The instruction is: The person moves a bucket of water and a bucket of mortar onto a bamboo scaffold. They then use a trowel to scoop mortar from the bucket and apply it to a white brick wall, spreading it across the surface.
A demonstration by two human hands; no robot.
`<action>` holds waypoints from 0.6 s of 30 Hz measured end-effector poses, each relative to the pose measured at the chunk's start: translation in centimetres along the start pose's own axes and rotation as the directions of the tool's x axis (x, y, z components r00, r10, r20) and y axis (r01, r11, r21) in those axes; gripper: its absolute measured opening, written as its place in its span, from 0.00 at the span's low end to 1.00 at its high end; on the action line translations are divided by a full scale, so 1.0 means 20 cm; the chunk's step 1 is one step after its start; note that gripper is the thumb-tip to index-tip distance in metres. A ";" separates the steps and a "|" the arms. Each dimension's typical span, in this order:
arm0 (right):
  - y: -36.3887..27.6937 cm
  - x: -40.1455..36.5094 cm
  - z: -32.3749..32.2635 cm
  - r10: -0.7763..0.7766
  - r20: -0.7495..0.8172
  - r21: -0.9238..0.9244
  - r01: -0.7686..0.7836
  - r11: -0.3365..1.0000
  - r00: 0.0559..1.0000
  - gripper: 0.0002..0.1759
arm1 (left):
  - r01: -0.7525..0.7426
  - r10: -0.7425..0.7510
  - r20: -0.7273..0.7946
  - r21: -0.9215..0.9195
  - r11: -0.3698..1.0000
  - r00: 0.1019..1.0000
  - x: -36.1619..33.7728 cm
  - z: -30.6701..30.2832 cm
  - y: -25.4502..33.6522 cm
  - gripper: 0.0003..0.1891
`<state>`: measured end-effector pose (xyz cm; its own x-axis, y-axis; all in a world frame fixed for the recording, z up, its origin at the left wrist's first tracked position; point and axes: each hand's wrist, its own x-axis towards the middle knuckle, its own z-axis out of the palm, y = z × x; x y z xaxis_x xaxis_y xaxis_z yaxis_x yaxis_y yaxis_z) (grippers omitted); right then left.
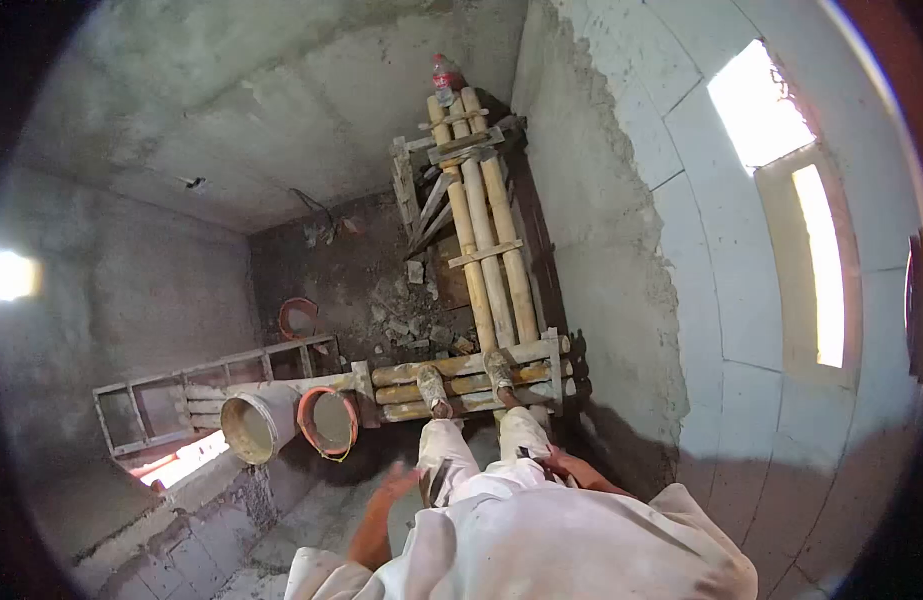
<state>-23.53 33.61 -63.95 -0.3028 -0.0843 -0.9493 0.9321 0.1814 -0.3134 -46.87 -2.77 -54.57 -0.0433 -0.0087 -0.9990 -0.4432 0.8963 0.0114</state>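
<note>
My left hand [401, 480] hangs beside my left thigh, its fingers loosely apart and slightly blurred, with no object visible in it. A dark patch shows on the white trousers [461, 455] near that hand. My right hand [559, 462] is against the outer side of my right thigh; its fingers are too small and shadowed to make out. Both feet, in dirty shoes [434, 388], stand on a scaffold platform of wooden poles [411, 375]. Left of the feet are an orange bucket [301, 425] and a whitish bucket [271, 418], both with grey contents.
More poles [496, 280] run away ahead, with a plastic bottle [441, 80] at their far end. A ladder [131, 415] lies left, by a bright opening [191, 460]. Rubble [411, 320] and another round orange container [299, 315] are below. A partly tiled wall [721, 280] rises on the right.
</note>
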 end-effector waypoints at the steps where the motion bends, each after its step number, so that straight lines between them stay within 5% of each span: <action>1: -0.03 0.02 0.03 0.026 -0.009 -0.036 -0.027 0.999 1.000 0.55 | 0.050 -0.051 0.164 0.010 0.999 0.985 -0.08 0.08 0.12 0.56; 3: -0.04 0.04 0.08 0.094 -0.033 -0.076 -0.097 0.992 0.995 0.57 | -0.120 0.118 -0.037 -0.060 0.991 0.992 0.53 0.42 -0.21 0.62; 7: -0.04 0.03 0.21 0.265 -0.083 -0.089 -0.272 0.958 0.961 0.60 | -0.064 0.030 -0.211 -0.155 0.986 0.977 0.40 0.44 -0.14 0.57; 9: -0.03 0.02 0.28 0.357 -0.098 -0.106 -0.366 0.925 0.929 0.62 | -0.125 0.094 -0.452 -0.040 0.991 0.887 0.48 0.50 -0.20 0.53; 10: -0.14 -0.03 0.25 0.387 -0.124 -0.168 -0.403 0.900 0.914 0.58 | -0.111 0.078 -0.434 -0.052 0.992 0.898 0.52 0.51 -0.19 0.53; 12: -0.23 -0.09 0.31 0.408 -0.201 -0.292 -0.452 0.843 0.890 0.47 | 0.085 0.011 -0.530 0.156 0.984 0.848 0.55 0.54 -0.18 0.49; 18: -0.44 -0.08 0.40 0.333 -0.416 -0.291 -0.470 0.833 0.846 0.43 | 0.307 -0.242 -0.515 0.044 0.951 0.823 0.33 0.39 0.16 0.46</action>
<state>-29.56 24.40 -59.43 -0.0289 0.3964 -0.9176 0.8613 0.4758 0.1784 -41.59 3.58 -61.52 -0.3894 -0.4518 -0.8027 -0.3950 0.8691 -0.2976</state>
